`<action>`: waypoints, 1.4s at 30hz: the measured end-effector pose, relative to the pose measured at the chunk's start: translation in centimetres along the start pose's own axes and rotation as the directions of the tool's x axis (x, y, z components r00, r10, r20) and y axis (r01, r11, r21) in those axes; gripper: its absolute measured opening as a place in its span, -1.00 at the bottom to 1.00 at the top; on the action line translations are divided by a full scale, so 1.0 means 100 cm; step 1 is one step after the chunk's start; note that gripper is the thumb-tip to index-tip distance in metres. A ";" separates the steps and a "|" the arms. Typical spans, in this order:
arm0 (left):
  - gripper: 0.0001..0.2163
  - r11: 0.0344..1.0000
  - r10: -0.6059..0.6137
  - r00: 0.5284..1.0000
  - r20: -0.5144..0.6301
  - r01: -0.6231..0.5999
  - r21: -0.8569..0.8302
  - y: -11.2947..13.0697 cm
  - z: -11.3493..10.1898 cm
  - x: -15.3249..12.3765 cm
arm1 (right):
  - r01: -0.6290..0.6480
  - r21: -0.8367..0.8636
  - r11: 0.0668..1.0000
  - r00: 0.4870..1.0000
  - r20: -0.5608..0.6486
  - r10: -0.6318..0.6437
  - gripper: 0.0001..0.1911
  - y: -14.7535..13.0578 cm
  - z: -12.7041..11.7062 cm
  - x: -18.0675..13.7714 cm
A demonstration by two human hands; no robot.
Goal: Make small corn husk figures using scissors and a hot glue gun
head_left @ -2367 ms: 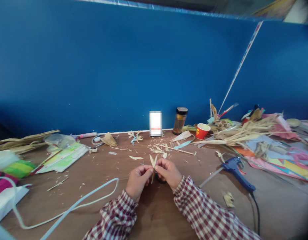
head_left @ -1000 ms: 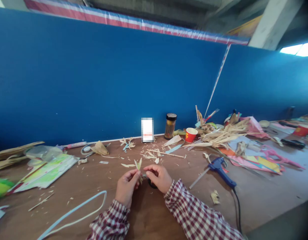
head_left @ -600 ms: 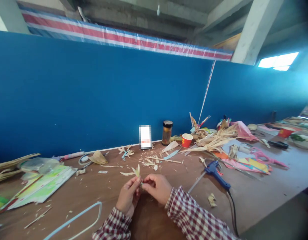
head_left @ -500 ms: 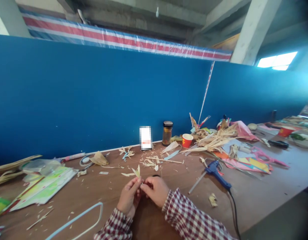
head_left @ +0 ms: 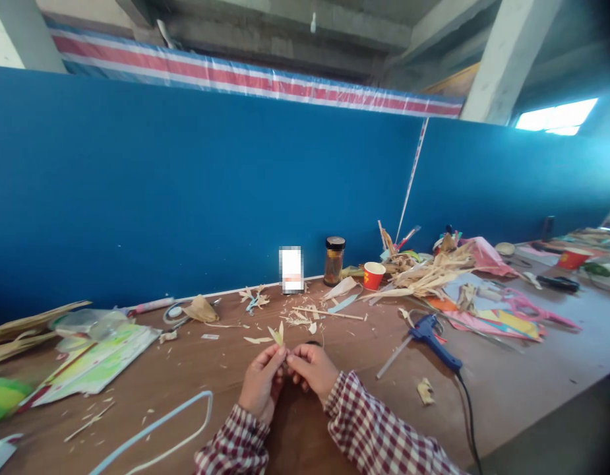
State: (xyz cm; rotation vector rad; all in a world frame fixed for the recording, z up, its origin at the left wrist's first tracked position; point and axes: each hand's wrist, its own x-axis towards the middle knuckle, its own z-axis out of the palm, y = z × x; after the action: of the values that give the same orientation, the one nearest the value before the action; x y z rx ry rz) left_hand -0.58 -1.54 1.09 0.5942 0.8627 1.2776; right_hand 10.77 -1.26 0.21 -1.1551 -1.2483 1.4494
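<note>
Pale strips of corn husk point(head_left: 279, 334) fan upward from between the fingertips of my left hand point(head_left: 260, 381), which pinches their lower end. My right hand point(head_left: 313, 369) meets it there, thumb and fingers pressed together at the base of the strips; whatever lies between these fingertips is too small to make out. Just beyond the hands, a loose pale husk piece point(head_left: 258, 340) lies on the table. Farther back are scattered husk trimmings point(head_left: 299, 316) and a thin stick point(head_left: 329, 313). A dark round thing point(head_left: 313, 343) shows partly behind my right hand.
On the right lie a blue glue gun point(head_left: 436, 343) with its cord, pink scissors point(head_left: 542, 310) and a heap of dried husks point(head_left: 433, 274). A red paper cup point(head_left: 372, 277) and a dark-lidded jar point(head_left: 334, 262) stand near the blue partition point(head_left: 210, 185). A bent pale-blue tube point(head_left: 156, 425) lies front left.
The whole view has shifted slightly. Both hands stay together at the base of the husk strips, which are turned a little differently; my right fingers have shifted slightly.
</note>
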 end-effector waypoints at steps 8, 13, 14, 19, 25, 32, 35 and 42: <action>-0.70 0.999 -0.020 0.999 -0.036 0.021 0.031 -0.002 -0.001 -0.001 | 0.029 0.026 0.999 0.999 -0.031 -0.028 -0.74 -0.004 -0.003 -0.003; -0.69 0.999 -0.023 0.998 -0.061 0.025 0.040 -0.002 0.000 0.000 | 0.052 -0.028 0.998 0.998 -0.038 -0.053 -0.76 -0.001 -0.004 -0.002; -0.69 0.999 -0.020 0.998 -0.062 0.022 0.040 -0.002 0.001 0.000 | 0.060 -0.042 0.997 0.997 -0.043 -0.062 -0.76 0.000 -0.004 -0.002; -0.70 0.998 -0.005 0.999 -0.050 0.009 0.061 -0.002 0.002 -0.001 | 0.082 -0.096 0.992 0.994 -0.060 -0.088 -0.79 -0.004 -0.004 -0.003; -0.73 0.999 -0.014 0.999 -0.031 0.015 0.043 -0.001 0.000 0.000 | 0.084 -0.145 0.986 0.995 -0.045 -0.092 -0.82 -0.006 -0.003 -0.006; -0.82 0.999 0.003 1.000 0.007 -0.003 -0.048 0.006 -0.007 0.004 | 0.146 -0.323 0.935 0.989 0.051 -0.136 -0.87 -0.002 -0.001 -0.013; -0.85 1.000 0.000 1.000 -0.030 -0.001 -0.009 0.007 -0.010 0.006 | 0.237 -0.473 0.849 0.971 0.079 -0.227 -0.88 -0.008 -0.001 -0.026; -0.81 0.996 0.015 0.996 -0.082 -0.008 0.088 0.002 -0.012 0.009 | 0.325 -0.673 0.665 0.943 0.175 -0.283 -0.87 -0.027 -0.034 -0.064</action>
State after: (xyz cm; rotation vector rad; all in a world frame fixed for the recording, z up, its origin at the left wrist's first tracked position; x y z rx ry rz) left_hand -1.63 -0.68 0.36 0.6199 0.9896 1.2869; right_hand 15.45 -6.64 3.30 -1.2889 -2.0230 0.7501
